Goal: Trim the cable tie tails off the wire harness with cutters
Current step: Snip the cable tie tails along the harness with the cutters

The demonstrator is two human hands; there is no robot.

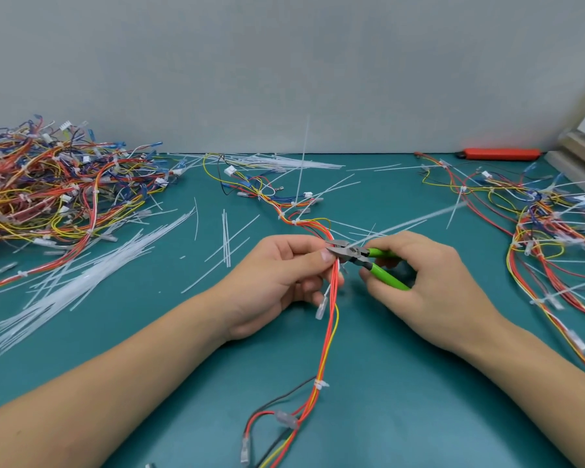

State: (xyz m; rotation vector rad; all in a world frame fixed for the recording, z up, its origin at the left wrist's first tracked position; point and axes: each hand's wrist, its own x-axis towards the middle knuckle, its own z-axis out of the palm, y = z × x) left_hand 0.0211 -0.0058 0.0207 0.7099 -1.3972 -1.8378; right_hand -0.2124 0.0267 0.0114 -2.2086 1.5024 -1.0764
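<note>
Teal bench mat (402, 383) against a plain grey wall; only the head view to go on.

Centre of frame: left hand (277, 282) pinches the wire harness (333, 298) between thumb and fingers, bundle of red/orange/yellow wires running from 12 o'clock down to 6. Right hand (429, 285) is curled round the green handles of the cutters (355, 256), nose pointing to 9 o'clock, right against the bundle at the left thumb. Blades look nearly closed; can't tell if a tail sits between them. A long translucent tail (416, 219) streaks off toward 2 o'clock from the cut point, blurred.

Progress, my read:
- Tie at 6 o'clock (321, 385) already looks trimmed flush.
- Ties further up at 12 o'clock (295, 221) still carry long tails, one (303, 157) standing nearly upright.
- Harness pile at 9–10 o'clock (48, 187) shows short tie heads, likely done.
- Harnesses at 3 o'clock (547, 224) still bristle with tails, likely queued.
- Cut tails litter the mat at 8–9 o'clock (81, 278).

Mid-harness, batch roughly partway.

Orange-handled tool (498, 154) lies at 1–2 o'clock by the wall.
</note>
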